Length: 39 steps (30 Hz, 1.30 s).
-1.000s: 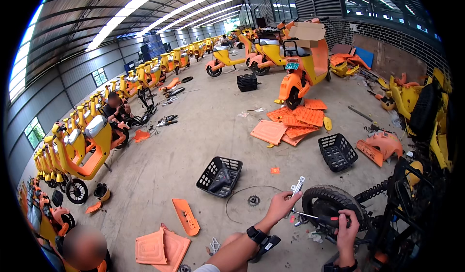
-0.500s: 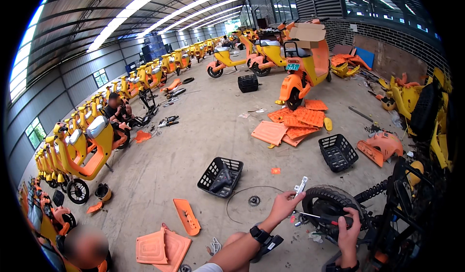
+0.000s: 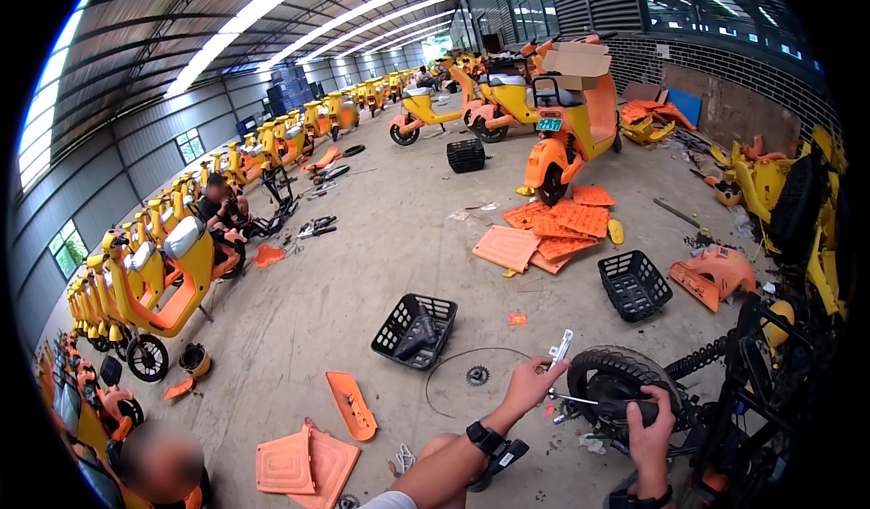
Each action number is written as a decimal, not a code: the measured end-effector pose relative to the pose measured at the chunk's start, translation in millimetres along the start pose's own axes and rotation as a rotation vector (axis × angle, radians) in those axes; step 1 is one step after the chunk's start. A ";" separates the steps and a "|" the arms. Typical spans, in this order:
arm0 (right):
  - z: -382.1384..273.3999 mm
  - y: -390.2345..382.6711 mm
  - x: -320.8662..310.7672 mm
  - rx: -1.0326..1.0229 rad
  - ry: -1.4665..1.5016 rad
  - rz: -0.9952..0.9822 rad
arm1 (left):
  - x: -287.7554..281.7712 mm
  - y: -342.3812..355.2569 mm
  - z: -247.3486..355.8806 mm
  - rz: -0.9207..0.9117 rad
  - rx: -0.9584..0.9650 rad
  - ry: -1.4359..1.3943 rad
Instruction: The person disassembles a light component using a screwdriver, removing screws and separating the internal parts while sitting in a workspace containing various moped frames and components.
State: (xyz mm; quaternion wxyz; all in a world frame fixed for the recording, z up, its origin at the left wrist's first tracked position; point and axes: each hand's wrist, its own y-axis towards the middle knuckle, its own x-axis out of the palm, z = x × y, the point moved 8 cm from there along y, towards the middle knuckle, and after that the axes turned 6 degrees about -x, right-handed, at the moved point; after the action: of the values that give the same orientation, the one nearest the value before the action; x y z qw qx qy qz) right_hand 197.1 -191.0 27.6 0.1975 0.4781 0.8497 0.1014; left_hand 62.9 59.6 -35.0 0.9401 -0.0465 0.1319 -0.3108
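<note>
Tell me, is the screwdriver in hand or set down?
The screwdriver is in hand: the right hand grips it, its shaft jutting out leftward.

Feed reads as a scooter workshop in a big industrial shed. Overhead at 11 o'clock I've got a ribbed roof with skylight strips; metal-clad wall around 9 to 10. Long row of yellow-orange scooters running 8 to 11. Seated person by a bare frame past 9, tools on the floor at 9. Yellow body panels heaped near 3, loose sprocket between 5 and 6. At 4: stripped chassis, exposed wheel, screwdriver.
</note>
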 end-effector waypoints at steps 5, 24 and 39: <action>6.1 3.9 2.0 0.052 0.012 -0.037 | 0.5 -2.6 1.1 -0.020 -0.005 -0.006; 11.8 1.6 -5.8 -0.205 0.057 0.044 | 12.7 -2.8 -1.5 -0.067 -0.056 -0.092; -12.4 0.7 10.7 -0.219 0.162 -0.023 | -4.3 2.7 -7.7 -0.017 -0.072 -0.181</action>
State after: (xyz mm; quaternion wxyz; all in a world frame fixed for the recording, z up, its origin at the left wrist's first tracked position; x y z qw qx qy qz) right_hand 187.4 -181.3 36.4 0.1803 0.4341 0.8523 0.2295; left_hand 59.0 64.3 -42.0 0.9432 -0.1094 0.0574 -0.3084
